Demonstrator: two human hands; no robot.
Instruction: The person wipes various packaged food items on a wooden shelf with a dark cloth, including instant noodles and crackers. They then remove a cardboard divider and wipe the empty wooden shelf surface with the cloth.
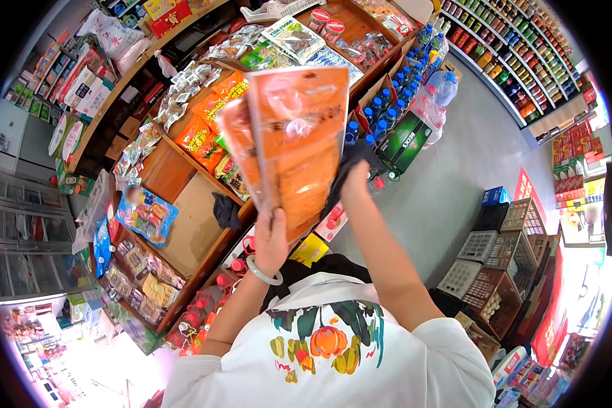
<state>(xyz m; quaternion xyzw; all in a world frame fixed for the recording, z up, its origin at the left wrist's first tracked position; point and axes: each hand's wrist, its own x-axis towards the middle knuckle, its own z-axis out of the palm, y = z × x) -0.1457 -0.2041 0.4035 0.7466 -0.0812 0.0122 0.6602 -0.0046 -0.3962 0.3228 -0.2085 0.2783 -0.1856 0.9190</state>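
Note:
My left hand [273,242], a pale bangle on its wrist, grips the lower edge of a large flat orange plastic package [301,153]. A second, similar orange package [242,148] sits partly hidden behind it on the left. At the front package's right edge, my right hand [356,178] holds a dark cloth [341,178]. Whether that cloth touches the package's far side is hidden. Both packages are raised above a wooden display bin, near orange snack bags [200,143]. Another dark bunched cloth [226,210] lies on the bin's divider.
A blue snack pack [147,214] lies in the wooden display bin [168,163]. Blue-capped bottles [387,115] and a green beer carton [405,143] stand to the right. Stacked plastic crates [479,250] line the right side of the grey floor [418,214]. Red-capped bottles [199,306] stand below the bin.

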